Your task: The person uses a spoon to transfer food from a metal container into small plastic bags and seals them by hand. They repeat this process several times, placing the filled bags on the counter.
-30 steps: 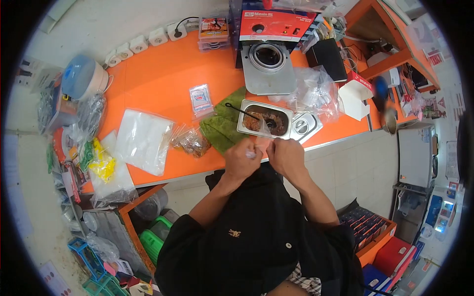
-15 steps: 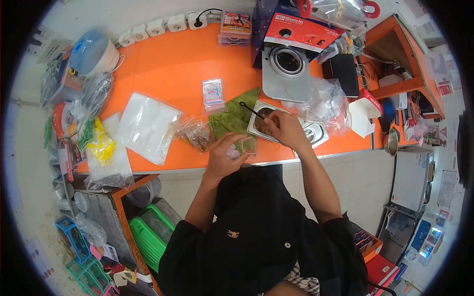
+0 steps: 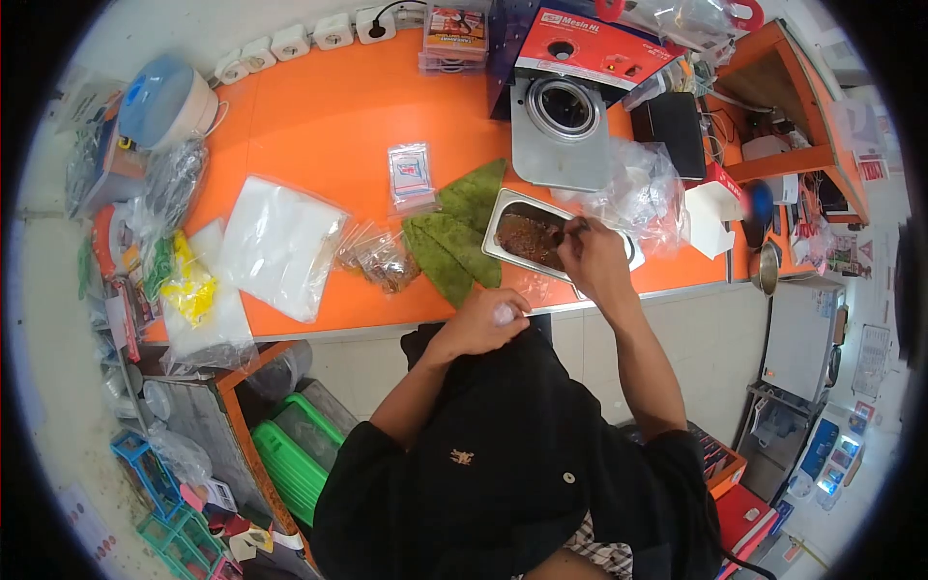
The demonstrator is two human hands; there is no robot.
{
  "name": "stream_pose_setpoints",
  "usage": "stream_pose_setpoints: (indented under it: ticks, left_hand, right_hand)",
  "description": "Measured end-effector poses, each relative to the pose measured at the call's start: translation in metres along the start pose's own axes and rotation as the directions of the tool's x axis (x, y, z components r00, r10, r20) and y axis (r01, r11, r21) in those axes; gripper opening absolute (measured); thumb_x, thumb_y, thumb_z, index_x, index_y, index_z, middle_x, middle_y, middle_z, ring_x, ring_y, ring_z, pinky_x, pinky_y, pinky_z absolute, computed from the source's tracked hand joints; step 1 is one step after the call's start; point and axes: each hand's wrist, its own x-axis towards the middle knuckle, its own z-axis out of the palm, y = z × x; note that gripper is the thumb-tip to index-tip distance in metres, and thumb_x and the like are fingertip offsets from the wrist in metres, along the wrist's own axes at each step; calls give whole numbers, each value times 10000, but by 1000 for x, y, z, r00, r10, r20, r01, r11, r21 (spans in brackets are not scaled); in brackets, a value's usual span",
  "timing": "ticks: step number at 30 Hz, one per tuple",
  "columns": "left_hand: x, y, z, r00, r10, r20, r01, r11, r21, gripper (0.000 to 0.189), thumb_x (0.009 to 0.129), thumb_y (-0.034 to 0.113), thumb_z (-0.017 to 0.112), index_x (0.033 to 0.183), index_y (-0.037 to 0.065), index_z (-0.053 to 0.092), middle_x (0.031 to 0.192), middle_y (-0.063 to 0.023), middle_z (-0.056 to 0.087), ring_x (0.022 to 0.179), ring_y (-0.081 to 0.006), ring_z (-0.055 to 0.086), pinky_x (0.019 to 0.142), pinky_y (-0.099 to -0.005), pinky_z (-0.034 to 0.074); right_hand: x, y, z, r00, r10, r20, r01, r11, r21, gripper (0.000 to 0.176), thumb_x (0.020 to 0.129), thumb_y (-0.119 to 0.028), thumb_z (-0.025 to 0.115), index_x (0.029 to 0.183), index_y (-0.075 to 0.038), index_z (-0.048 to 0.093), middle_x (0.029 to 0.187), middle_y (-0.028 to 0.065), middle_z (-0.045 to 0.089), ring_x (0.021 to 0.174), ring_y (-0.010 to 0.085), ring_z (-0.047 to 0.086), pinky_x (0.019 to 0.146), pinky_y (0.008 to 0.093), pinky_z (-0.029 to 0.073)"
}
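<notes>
- Orange counter (image 3: pixel 329 126) fills the middle of the room, and a metal tray (image 3: pixel 492 228) sits near its front edge.
- Brown mix (image 3: pixel 527 237) lies in the metal tray. It looks crumbly and maybe a bit sticky.
- The right hand (image 3: pixel 592 256) is over the right end of the metal tray. Its fingers are pinched on a thin dark spoon (image 3: pixel 577 225), and only a bit of the spoon shows.
- The left hand (image 3: pixel 481 324) is in front of the metal tray, just past the counter edge. It is closed around a little clear pouch (image 3: pixel 505 311).
- The two hands are apart.
- I think the pouch is very light, thin and floppy, and a bit slippery too. The best place to pinch it is the open top edge, so that the mouth stays wide.
- Green leaves (image 3: pixel 449 242) lie just left of the metal tray, touching it.
- Small filled bags (image 3: pixel 382 259) lie further left of the metal tray.
- A red-topped sealing machine (image 3: pixel 561 135) stands behind the metal tray.
</notes>
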Motion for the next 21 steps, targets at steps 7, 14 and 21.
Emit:
stream_pose_setpoints:
  ticks: [7, 14, 21]
  left_hand:
    - [27, -21, 6, 997, 31, -76, 11, 867, 498, 350, 836, 246, 740, 1119, 57, 658, 929, -186, 704, 850, -402, 696, 757, -491, 545]
    - [66, -30, 43, 977, -191, 94, 57, 659, 750, 608, 809, 251, 742, 1304, -15, 511, 1012, -250, 682, 1001, -403, 675, 807, -531, 557]
    - [84, -77, 63, 992, -36, 119, -97, 387, 917, 625, 797, 182, 708, 1329, -56, 482, 1003, -202, 708, 962, -324, 704, 749, -446, 579]
  right_hand:
    - [-35, 7, 37, 964, 113, -241, -27, 943, 332, 117, 889, -20, 650, 997, 14, 679, 871, 167, 706, 692, 238, 705, 627, 335, 554]
    - [-30, -8, 21, 935, 197, -294, -62, 909, 411, 114, 911, -39, 649, 1005, 10, 692, 850, 148, 710, 655, 202, 674, 607, 300, 532]
    - [-29, -15, 31, 954, 226, -195, -90, 841, 533, 129, 943, -58, 625, 1032, 8, 690, 881, 121, 724, 724, 164, 705, 628, 288, 564]
